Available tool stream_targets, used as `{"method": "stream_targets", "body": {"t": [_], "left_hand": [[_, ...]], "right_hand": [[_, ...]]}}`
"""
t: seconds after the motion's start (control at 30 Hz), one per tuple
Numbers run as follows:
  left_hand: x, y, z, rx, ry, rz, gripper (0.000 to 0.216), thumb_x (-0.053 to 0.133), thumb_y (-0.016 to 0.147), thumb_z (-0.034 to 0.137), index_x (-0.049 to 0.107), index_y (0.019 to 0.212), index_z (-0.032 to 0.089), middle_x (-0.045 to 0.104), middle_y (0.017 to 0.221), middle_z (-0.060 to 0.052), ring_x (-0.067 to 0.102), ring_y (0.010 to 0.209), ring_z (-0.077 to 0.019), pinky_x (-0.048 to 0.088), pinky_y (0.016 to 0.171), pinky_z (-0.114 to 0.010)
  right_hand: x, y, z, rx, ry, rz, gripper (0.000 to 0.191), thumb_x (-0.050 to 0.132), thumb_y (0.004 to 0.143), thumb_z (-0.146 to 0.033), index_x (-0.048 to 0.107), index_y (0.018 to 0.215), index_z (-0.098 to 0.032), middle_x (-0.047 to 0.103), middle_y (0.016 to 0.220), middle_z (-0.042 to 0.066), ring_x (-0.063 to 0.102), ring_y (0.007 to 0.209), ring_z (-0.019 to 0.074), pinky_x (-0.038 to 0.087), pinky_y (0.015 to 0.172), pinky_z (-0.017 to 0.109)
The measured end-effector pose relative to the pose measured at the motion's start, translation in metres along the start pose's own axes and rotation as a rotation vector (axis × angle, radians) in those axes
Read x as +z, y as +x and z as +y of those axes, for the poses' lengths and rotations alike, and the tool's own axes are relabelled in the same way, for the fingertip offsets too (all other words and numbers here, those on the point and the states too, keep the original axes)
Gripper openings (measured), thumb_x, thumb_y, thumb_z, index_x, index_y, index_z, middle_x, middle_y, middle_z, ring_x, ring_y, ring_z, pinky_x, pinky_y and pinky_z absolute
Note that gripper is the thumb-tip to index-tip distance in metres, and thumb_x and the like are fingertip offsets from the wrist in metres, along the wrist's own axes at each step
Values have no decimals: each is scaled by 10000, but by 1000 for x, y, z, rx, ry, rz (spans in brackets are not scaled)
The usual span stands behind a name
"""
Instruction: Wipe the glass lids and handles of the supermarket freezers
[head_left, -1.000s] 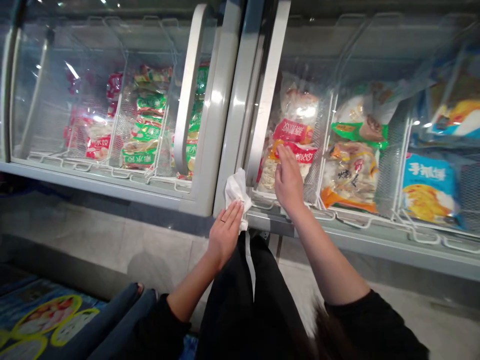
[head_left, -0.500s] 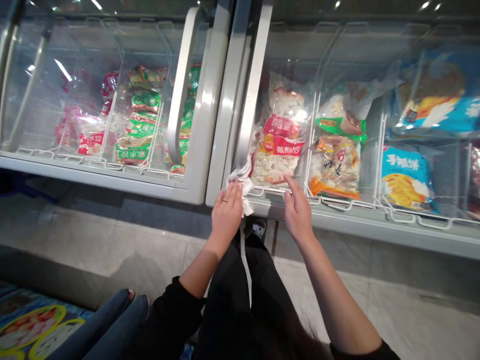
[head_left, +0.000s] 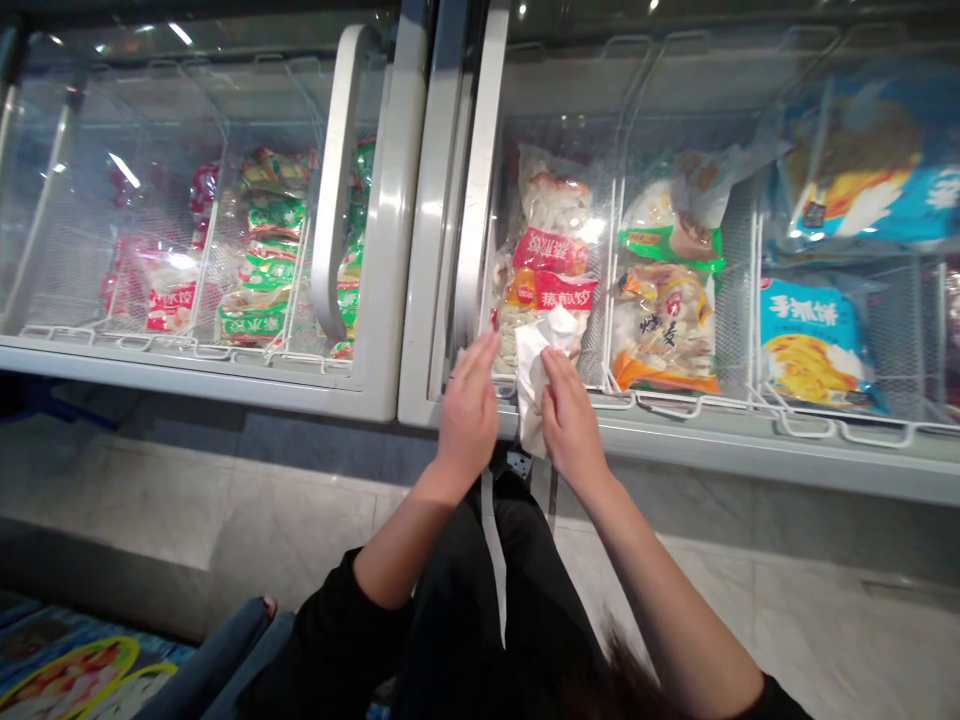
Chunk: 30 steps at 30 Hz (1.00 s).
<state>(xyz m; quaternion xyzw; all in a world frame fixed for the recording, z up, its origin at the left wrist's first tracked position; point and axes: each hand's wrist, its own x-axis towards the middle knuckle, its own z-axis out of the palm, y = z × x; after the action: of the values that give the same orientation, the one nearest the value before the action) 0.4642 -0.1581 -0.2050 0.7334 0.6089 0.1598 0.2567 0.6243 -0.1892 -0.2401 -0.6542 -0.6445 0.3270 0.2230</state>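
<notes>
A crumpled white tissue [head_left: 530, 385] is gripped in my right hand [head_left: 574, 420], between its thumb and fingers. It hangs over the front edge of the right freezer [head_left: 660, 440]. My left hand [head_left: 469, 420] is just to its left, fingers stretched out and close together, with nothing visible in them. Its fingertips are near the lower end of the right freezer's white door handle [head_left: 480, 170]. Behind both hands, bags of frozen dumplings [head_left: 555, 255] with red labels lie in a wire basket, partly covered by the tissue.
Bags of shumai [head_left: 666, 330] and blue food packets [head_left: 814, 345] fill baskets further right. The left freezer [head_left: 300, 400] holds green dumpling bags [head_left: 262, 270] behind glass. A person's legs in jeans [head_left: 217, 650] show at the lower left, beside a printed food picture [head_left: 75, 675].
The white tissue has gone from under my left hand to my right hand, which moved left. My left hand has turned onto its edge and shifted slightly right. The view has shifted a little.
</notes>
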Motion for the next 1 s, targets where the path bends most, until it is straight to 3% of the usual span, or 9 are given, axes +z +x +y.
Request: {"method": "stream_targets", "body": {"t": [0.1, 0.2, 0.33, 0.43, 0.5, 0.63, 0.77, 0.87, 1.0], "left_hand": [[-21, 53, -29, 63, -19, 196, 607, 224, 1081, 123, 274, 1676, 230, 403, 1713, -75, 278, 1628, -190, 270, 1346, -461], [-18, 122, -57, 199, 15, 164, 569, 273, 1105, 205, 289, 1673, 213, 353, 1738, -85, 197, 1652, -211, 203, 1360, -465], [7, 185, -90, 212, -40, 111, 561, 257, 1136, 334, 235, 1692, 252, 311, 1757, -73, 207, 1648, -188, 207, 1350, -438], [22, 190, -104, 130, -137, 140, 567, 206, 1145, 379, 194, 1701, 265, 302, 1761, -66, 245, 1636, -168, 224, 1342, -414], [25, 184, -105, 73, -177, 172, 565, 188, 1147, 394, 234, 1692, 254, 331, 1750, -70, 272, 1628, -173, 229, 1343, -414], [19, 176, -91, -6, -236, 200, 545, 252, 1140, 414, 372, 1640, 231, 396, 1717, -84, 313, 1616, -206, 218, 1354, -416], [12, 175, -77, -65, -241, 188, 537, 251, 1132, 342, 372, 1635, 200, 405, 1708, -116, 326, 1612, -237, 245, 1350, -482], [9, 173, -73, -89, -210, 198, 530, 244, 1123, 287, 378, 1631, 216, 445, 1685, -107, 354, 1600, -226, 279, 1340, -497], [8, 169, -72, -93, -180, 183, 534, 252, 1114, 256, 379, 1628, 186, 447, 1679, -135, 363, 1596, -240, 305, 1329, -511]], "right_hand": [[21, 6, -9, 0, -156, -31, 617, 373, 1085, -328, 308, 1668, -138, 342, 1732, 164, 224, 1646, 285, 281, 1330, 560], [36, 38, -11, -32, -267, -31, 676, 425, 1078, -379, 241, 1697, -175, 273, 1760, 140, 195, 1652, 299, 236, 1340, 574], [24, 112, 5, -244, -282, -146, 649, 472, 1066, -380, 315, 1672, -207, 323, 1748, 82, 252, 1639, 263, 225, 1355, 509], [13, 154, 13, -281, -277, -133, 607, 451, 1067, -317, 350, 1656, -210, 343, 1743, 56, 259, 1636, 258, 216, 1359, 499], [15, 160, 12, -218, -302, -72, 624, 423, 1064, -261, 312, 1674, -186, 305, 1758, 65, 222, 1646, 273, 200, 1361, 520], [31, 120, 3, -378, -332, -173, 665, 445, 1046, -219, 283, 1684, -126, 309, 1751, 102, 228, 1644, 282, 238, 1350, 514], [34, 94, 9, -622, -330, -271, 562, 454, 1054, -224, 453, 1602, -99, 444, 1678, 126, 363, 1594, 265, 353, 1296, 473], [27, 130, 18, -702, -312, -275, 512, 464, 1048, -217, 545, 1544, -120, 537, 1613, 120, 419, 1566, 244, 377, 1282, 454], [19, 225, 16, -541, -345, -205, 534, 444, 1052, -229, 516, 1560, -81, 489, 1643, 153, 383, 1584, 269, 336, 1306, 490]]}}
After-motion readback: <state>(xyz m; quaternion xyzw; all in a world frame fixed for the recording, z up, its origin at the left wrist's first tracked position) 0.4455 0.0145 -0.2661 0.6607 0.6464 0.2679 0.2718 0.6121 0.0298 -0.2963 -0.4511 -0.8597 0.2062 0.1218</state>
